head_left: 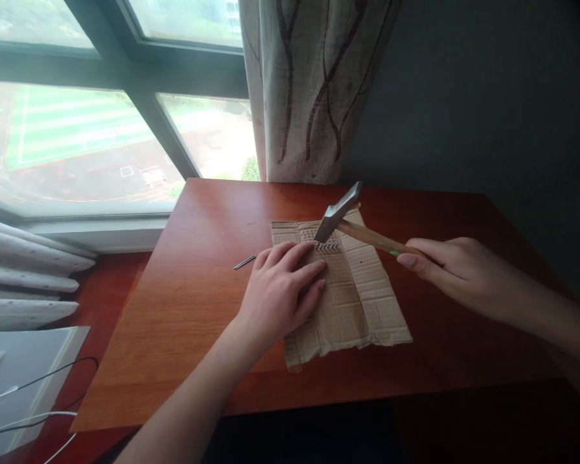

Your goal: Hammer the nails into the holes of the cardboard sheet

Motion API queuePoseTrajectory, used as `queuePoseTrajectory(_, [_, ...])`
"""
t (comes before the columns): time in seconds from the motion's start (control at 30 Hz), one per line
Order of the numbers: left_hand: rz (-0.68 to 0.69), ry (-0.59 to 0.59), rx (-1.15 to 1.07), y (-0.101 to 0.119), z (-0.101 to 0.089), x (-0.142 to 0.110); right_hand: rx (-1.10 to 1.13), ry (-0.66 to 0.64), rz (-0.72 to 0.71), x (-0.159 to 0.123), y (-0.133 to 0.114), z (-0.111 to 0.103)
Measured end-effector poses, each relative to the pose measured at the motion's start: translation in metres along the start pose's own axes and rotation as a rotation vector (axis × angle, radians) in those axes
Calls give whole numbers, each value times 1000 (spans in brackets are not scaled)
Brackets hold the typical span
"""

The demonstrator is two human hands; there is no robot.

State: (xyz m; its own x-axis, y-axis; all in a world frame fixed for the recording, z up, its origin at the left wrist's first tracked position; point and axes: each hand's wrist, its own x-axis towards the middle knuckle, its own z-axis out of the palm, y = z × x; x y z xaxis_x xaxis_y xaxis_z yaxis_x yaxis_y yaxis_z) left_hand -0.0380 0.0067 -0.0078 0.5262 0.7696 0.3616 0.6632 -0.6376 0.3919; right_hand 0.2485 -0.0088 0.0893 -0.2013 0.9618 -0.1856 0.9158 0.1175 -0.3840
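My right hand point(444, 264) is closed round the wooden handle of a hammer point(374, 238). Its grey metal head is over the upper part of a creased cardboard sheet point(338, 296), just beyond my left fingertips. My left hand point(283, 280) lies on the left side of this sheet, its fingers stretched out and somewhat apart. Beside those fingertips, the cardboard carries rows of small dark dots and slanted dark shapes, too small to make out. Whether the hammer head touches anything under it is hidden. Left of my left hand, thin metal nails point(244, 262) lie on the table.
The cardboard rests on a reddish-brown wooden table point(183, 322). Behind the table hangs a patterned curtain point(309, 96), with a window point(77, 129) to the left. Cables point(43, 374) run by a wall socket at lower left. A dark wall point(464, 96) stands at right.
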Motion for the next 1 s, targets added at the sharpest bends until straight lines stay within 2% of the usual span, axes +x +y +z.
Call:
queuePoseTrajectory(0.83, [4,8,7,-1,1,0,15,27,-21,4,3,7])
queuePoseTrajectory(1.0, [-5,6,5,-1,1,0,16,1,-23,5,3,7])
